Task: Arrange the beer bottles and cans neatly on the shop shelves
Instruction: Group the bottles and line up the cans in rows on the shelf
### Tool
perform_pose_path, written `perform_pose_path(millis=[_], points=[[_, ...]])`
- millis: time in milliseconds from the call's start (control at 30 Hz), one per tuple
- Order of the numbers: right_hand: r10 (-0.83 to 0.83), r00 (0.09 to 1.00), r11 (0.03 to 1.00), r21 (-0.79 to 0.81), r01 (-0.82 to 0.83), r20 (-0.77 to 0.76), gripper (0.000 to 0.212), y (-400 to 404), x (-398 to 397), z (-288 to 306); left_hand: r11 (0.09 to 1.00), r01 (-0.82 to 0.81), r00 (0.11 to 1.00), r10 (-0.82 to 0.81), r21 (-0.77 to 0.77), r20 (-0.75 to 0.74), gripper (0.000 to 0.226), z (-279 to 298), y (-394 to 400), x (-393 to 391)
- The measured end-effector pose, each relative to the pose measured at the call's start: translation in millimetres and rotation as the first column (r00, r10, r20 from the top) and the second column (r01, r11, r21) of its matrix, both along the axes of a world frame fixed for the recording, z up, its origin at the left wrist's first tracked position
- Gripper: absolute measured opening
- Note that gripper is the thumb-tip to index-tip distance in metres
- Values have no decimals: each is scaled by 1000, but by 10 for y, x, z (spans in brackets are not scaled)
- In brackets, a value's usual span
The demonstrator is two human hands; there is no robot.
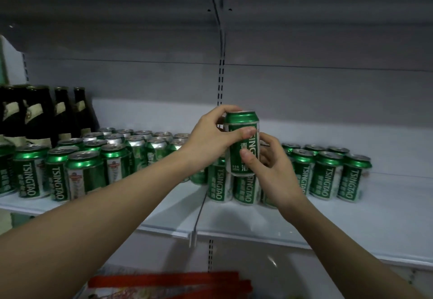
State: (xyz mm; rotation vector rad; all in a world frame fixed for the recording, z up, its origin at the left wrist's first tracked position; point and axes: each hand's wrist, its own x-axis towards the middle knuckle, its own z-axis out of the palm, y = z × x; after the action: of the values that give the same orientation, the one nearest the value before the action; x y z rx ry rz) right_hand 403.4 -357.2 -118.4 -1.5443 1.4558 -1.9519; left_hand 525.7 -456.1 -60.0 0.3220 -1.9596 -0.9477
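Observation:
A green Tsingtao can [242,134] is held upright just above the cans standing at the shelf's middle, its base level with their tops. My left hand [210,139] wraps its upper part from the left, thumb across the front. My right hand [274,170] grips its lower part from the right. Rows of green cans [77,170] fill the left shelf section, and a smaller group of cans [328,174] stands to the right. Dark beer bottles [44,116] stand at the far left back.
The white shelf [351,223] has bare surface at its right end and along its front edge. A slotted upright [221,81] divides the back panel. Below, something red [168,282] lies on the lower level.

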Motion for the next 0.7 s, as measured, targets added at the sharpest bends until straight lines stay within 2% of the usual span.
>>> perform_pose_path(millis=[200,300,367,567,700], points=[[-162,986,982,-95,164,34,47,325,-373,-35,996,85,995,-84,-8,50,55,47,270,-520],[-231,971,964,-121,237,61,46,463,-542,-83,991,132,986,-131,-5,107,66,74,410,-781],[-265,961,955,-119,273,77,46,539,-660,-135,989,142,978,-135,-31,161,64,71,473,-951],[-368,929,927,-62,370,35,44,665,-948,-359,979,145,942,-93,-142,324,57,-50,491,-1303],[-382,924,923,33,383,-28,44,570,-1142,-504,960,79,885,56,-268,462,80,-153,385,-1446]])
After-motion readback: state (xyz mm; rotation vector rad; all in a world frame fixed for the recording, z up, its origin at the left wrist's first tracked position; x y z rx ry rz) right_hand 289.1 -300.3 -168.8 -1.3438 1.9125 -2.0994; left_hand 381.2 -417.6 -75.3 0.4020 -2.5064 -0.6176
